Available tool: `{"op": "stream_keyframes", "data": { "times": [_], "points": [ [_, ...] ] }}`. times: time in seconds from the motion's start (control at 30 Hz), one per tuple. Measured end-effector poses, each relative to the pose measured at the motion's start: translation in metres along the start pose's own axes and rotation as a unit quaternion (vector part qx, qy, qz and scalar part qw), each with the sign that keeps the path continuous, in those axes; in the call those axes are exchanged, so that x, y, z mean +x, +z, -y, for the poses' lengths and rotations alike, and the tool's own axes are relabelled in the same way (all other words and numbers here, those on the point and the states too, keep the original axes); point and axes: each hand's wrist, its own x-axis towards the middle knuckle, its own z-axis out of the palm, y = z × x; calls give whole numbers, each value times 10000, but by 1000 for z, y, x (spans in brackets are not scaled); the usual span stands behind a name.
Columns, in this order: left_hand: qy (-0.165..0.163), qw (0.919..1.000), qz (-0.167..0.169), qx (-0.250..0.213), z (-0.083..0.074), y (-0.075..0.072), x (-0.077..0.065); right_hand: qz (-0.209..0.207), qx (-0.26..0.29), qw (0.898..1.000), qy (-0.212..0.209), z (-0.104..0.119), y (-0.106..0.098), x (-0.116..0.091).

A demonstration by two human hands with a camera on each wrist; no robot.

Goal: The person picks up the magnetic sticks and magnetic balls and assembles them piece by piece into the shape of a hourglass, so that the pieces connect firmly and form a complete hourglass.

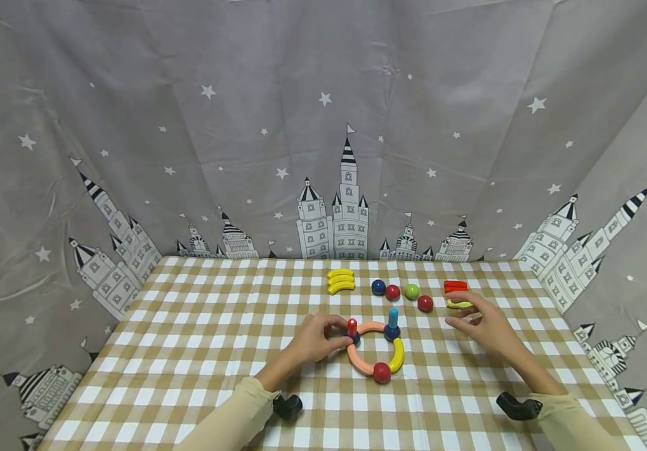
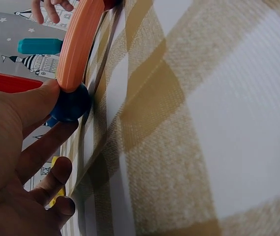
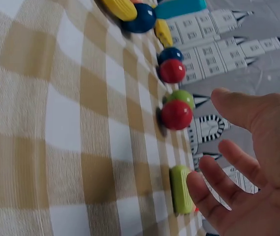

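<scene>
A ring of curved rods and balls lies on the checked cloth. It joins salmon curved rods [image 1: 360, 363], a yellow curved rod [image 1: 397, 355], a red ball [image 1: 382, 373] and two dark blue balls. A light blue stick [image 1: 393, 317] stands upright in one blue ball [image 1: 392, 332], a red stick [image 1: 352, 327] in the other. My left hand [image 1: 319, 338] pinches that second dark blue ball [image 2: 74, 104] between thumb and index finger. My right hand [image 1: 485, 322] hovers with fingers spread and nothing held, close to the yellow-green stick [image 3: 180, 190] and red sticks [image 1: 455, 285].
Behind the ring lie several yellow curved rods [image 1: 341, 281]. To their right are loose balls: dark blue [image 1: 378, 287], red [image 1: 393, 292], green [image 1: 411, 291] and another red one [image 1: 425, 304]. A grey castle-print curtain [image 1: 244, 156] borders the table's back and sides.
</scene>
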Motion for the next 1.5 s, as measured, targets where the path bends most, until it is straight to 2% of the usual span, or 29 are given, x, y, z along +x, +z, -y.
{"op": "stream_keyframes", "data": {
  "times": [0.2, 0.37, 0.63, 1.03, 1.3, 1.5],
  "points": [
    [-33, 10000, 25, 13, 0, -1, 0, -201, -182, 9984, 504, -15, -2, 3],
    [-49, 10000, 33, -13, -1, -2, 0, -400, -268, 9968, 643, -31, -1, 10],
    [-75, 10000, 26, 5, 0, -3, 0, -415, -420, 9940, 922, -44, 3, 17],
    [-95, 10000, -2, -5, 0, -1, 1, -163, -658, 9926, 1012, -48, 8, 20],
    [-101, 9999, -5, -39, 0, 0, 1, -370, -583, 9948, 749, -47, 12, 20],
    [-164, 9999, -1, -45, 1, 0, 1, -306, -597, 9949, 751, -45, 11, 20]
  ]
}}
